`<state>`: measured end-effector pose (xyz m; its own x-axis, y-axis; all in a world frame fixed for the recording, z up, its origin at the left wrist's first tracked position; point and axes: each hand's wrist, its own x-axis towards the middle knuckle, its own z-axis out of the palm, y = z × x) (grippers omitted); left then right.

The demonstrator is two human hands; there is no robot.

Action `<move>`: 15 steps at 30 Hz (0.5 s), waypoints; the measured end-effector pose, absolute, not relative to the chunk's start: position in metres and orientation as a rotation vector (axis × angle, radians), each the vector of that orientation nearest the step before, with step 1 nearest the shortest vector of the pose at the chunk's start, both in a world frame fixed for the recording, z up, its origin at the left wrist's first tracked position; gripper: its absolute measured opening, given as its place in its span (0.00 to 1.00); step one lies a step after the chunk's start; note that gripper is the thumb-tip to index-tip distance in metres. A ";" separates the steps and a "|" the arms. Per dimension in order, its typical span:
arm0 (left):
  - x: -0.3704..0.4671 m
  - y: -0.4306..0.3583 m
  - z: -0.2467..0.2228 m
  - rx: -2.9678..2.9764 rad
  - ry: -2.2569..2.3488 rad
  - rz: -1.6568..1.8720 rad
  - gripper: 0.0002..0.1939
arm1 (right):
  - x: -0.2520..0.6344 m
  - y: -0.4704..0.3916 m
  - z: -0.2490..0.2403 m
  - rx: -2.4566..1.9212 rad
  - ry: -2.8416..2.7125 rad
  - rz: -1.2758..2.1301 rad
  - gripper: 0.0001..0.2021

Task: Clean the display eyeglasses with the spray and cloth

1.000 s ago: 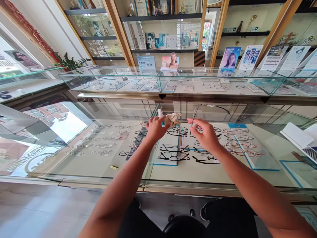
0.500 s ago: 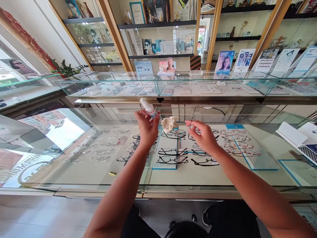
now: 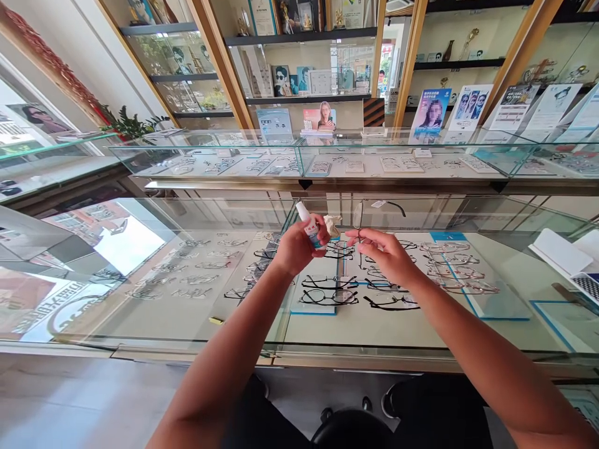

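My left hand (image 3: 296,248) is wrapped round a small white spray bottle (image 3: 311,228), its nozzle end tilted up and to the left. Between the fingertips of my right hand (image 3: 387,254) is a pair of eyeglasses (image 3: 358,214). One lens stands edge-on, and a dark temple with a small white tag reaches out to the right. Just behind the bottle a crumpled cream cloth (image 3: 332,224) shows, partly covered by my left fingers. Bottle and eyeglasses are a short gap apart, above the glass counter.
Under the counter's glass top (image 3: 299,333) lie rows of eyeglass frames (image 3: 328,297). A second glass case (image 3: 215,163) runs behind, with upright leaflets (image 3: 430,115) on it. An opened white box (image 3: 559,252) stands at the right. A small yellow piece (image 3: 216,320) lies at the left.
My left hand has moved right with the spray bottle, closer to the eyeglasses, and now covers part of the cloth. My right hand has barely moved; the eyeglasses have turned slightly.
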<state>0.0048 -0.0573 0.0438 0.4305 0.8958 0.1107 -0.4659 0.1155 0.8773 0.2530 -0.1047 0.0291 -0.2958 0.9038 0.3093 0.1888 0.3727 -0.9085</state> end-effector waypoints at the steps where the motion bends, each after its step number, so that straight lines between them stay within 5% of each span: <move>1: 0.003 -0.056 0.044 1.011 0.501 1.037 0.26 | 0.253 -0.105 0.029 -0.952 -1.725 1.035 0.21; 6: 0.002 -0.057 0.047 1.045 0.526 0.937 0.41 | 0.251 -0.106 0.027 -0.878 -1.730 1.174 0.21; 15: 0.014 -0.055 0.031 1.432 0.919 1.066 0.34 | 0.249 -0.108 0.026 -0.802 -1.761 1.262 0.20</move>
